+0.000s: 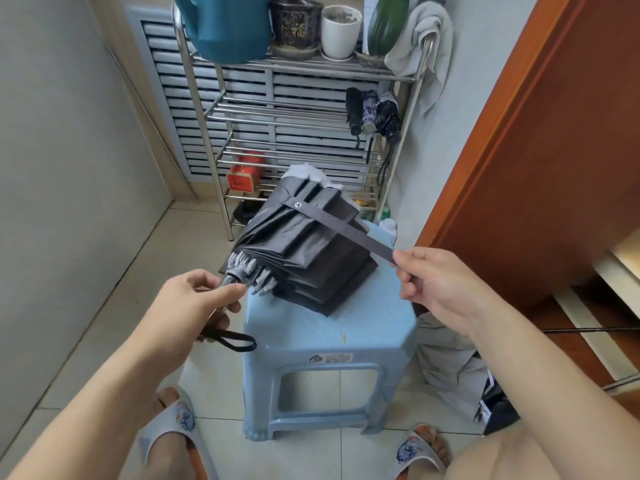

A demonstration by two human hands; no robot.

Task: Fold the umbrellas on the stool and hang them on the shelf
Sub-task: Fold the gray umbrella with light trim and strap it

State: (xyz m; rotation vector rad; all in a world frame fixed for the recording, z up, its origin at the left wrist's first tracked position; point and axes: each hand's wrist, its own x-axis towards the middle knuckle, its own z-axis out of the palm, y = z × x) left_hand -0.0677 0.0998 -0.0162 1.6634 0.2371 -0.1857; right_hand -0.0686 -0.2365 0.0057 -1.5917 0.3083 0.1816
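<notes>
fingers [227,291] of my left hand [194,303] are curled round the handle end of the grey umbrella [304,251], pinching the shaft just below the ring of rib tips, with the black wrist loop [230,339] dangling under the palm. moving right, the collapsed canopy lies in loose pleats across the top of the blue stool [325,344], its far end pointing toward the steel shelf [301,109]. the closure strap [341,230] runs from its snap on the canopy out to my right hand [440,285], where thumb and forefinger pinch the free end and hold it taut, clear of the fabric. up on the shelf's right side, three folded umbrellas [374,112] hang already, as far as i can make out at that size.

my read is that the wrap comes next, and the pleats are the risk: they sit uneven, so winding the strap now could trap a bulge and leave the snap short of its mate. if my left grip slackens, the shaft could roll and the folds would spill off the stool's near edge. pulling the strap too hard might also drag the whole bundle toward my right hand.
</notes>
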